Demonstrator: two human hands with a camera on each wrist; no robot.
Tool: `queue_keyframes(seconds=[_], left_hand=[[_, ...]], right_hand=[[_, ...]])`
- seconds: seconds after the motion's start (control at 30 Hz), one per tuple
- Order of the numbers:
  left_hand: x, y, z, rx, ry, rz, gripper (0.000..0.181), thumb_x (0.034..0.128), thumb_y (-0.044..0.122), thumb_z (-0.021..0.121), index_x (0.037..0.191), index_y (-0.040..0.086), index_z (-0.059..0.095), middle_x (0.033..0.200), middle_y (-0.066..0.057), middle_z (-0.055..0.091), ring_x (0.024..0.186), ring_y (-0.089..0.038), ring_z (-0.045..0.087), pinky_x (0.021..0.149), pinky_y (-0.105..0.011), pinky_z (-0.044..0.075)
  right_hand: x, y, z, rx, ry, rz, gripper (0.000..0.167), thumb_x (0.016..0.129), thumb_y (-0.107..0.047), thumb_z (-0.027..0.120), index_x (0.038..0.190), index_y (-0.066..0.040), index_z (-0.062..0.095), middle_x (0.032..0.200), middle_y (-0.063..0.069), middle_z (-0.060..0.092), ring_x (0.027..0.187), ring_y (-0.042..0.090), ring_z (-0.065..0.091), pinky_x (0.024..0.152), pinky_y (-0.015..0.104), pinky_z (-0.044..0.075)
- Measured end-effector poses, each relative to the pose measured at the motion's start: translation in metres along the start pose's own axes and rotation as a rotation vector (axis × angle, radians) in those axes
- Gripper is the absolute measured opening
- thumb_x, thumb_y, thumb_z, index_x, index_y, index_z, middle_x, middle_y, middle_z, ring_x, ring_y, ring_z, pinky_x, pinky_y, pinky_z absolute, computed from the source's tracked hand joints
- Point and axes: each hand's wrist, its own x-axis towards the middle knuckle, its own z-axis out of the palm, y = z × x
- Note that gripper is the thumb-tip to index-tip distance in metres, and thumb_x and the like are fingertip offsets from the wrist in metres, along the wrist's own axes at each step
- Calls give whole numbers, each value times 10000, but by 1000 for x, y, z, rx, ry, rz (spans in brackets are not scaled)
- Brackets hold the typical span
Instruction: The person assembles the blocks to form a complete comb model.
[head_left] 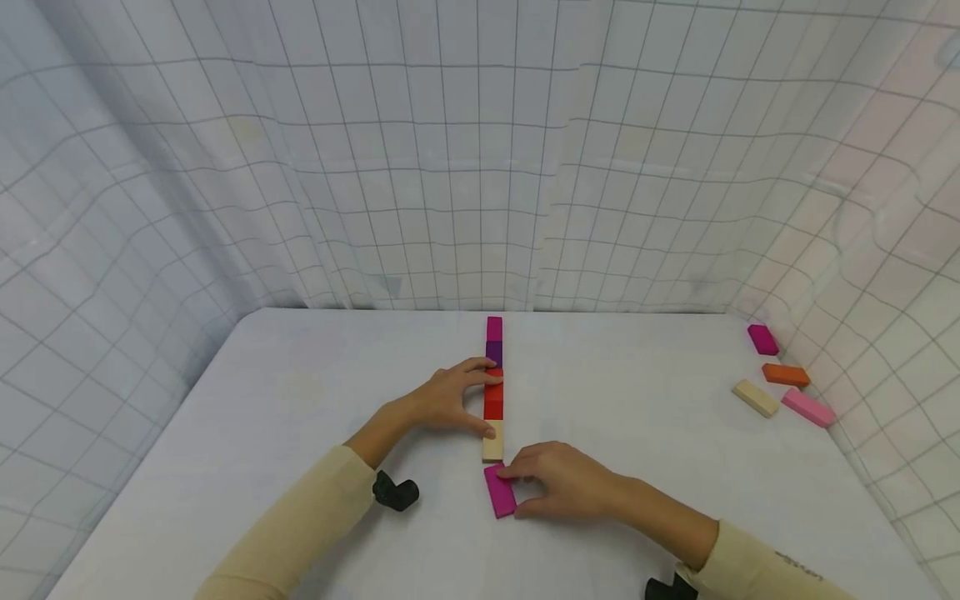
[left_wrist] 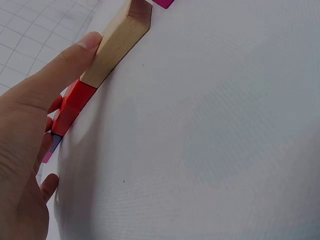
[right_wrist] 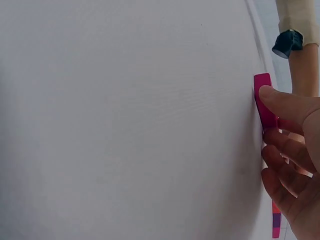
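at the left, the left hand (head_left: pixel 448 398) spreads wide over the row of blocks (head_left: pixel 493 354), fingertips on the red stretch (head_left: pixel 493 407) and thumb on the pale end block (head_left: pixel 492 450); a light, even press there should steady the row without bowing it. just beyond the pale block's near end, on the white table (head_left: pixel 637 375), lies the held magenta block (head_left: pixel 498 493), skewed, its far end leaning left and a small gap between the 2. the right hand (head_left: pixel 564 482) has it in a narrow pinch, thumb at the near end and fingers toward the far end. to do this well, i would turn it square to the row first, then slide it flat until the 2 end faces meet, easing off at contact so nothing upstream shifts. well apart at the right are 4 loose blocks: pale (head_left: pixel 756 398), magenta (head_left: pixel 762 339), orange (head_left: pixel 786 375) and pink (head_left: pixel 807 407), safely out of the elbow's way, i judge.
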Motion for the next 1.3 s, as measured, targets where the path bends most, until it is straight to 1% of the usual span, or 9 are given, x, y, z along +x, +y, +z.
queue_keyframes(seconds=[0.13, 0.27, 0.4, 0.63, 1.03, 1.3], left_hand=[[-1, -1, 0, 0, -1, 4, 846, 797, 556, 830, 1515, 202, 554, 1633, -35, 330, 1482, -250, 317, 1142, -606, 297], [-1, -1, 1, -11, 8, 11, 842, 798, 555, 834, 1510, 199, 559, 1627, -28, 339, 1475, -246, 327, 1138, -612, 300], [-1, -1, 2, -8, 7, 6, 847, 797, 568, 830, 1517, 220, 551, 1628, -11, 332, 1475, -227, 326, 1140, -607, 296], [-1, 0, 1, -11, 7, 10, 842, 798, 557, 834, 1518, 223, 551, 1628, -14, 334, 1473, -241, 333, 1144, -610, 290], [-3, 3, -1, -20, 9, 12, 835, 804, 533, 833, 1514, 194, 555, 1628, -44, 335, 1481, -248, 318, 1145, -617, 282], [-3, 3, -1, -12, 7, 15, 837, 805, 533, 826, 1516, 186, 551, 1628, -52, 334, 1481, -254, 313, 1146, -620, 284]], right_hand=[[2, -4, 3, -26, 26, 21, 487, 868, -360, 862, 1294, -155, 745, 1163, -134, 703, 1010, -9, 618, 901, 269, 536], [3, -8, 6, -63, 63, 32, 475, 867, -375, 860, 1273, -154, 754, 1162, -120, 709, 1018, 4, 627, 910, 311, 540], [4, -10, 9, -90, 102, 34, 466, 867, -379, 858, 1262, -151, 759, 1153, -108, 718, 1033, 19, 641, 920, 342, 545], [4, -11, 13, -113, 152, 26, 443, 856, -381, 866, 1212, -134, 774, 1113, -90, 728, 1030, 54, 656, 908, 355, 557], [6, -14, 16, -137, 168, 58, 462, 849, -412, 866, 1209, -137, 778, 1093, -90, 739, 1012, 58, 669, 910, 348, 563], [7, -14, 14, -128, 148, 73, 476, 851, -426, 861, 1226, -148, 774, 1088, -110, 732, 998, 44, 661, 899, 347, 564]])
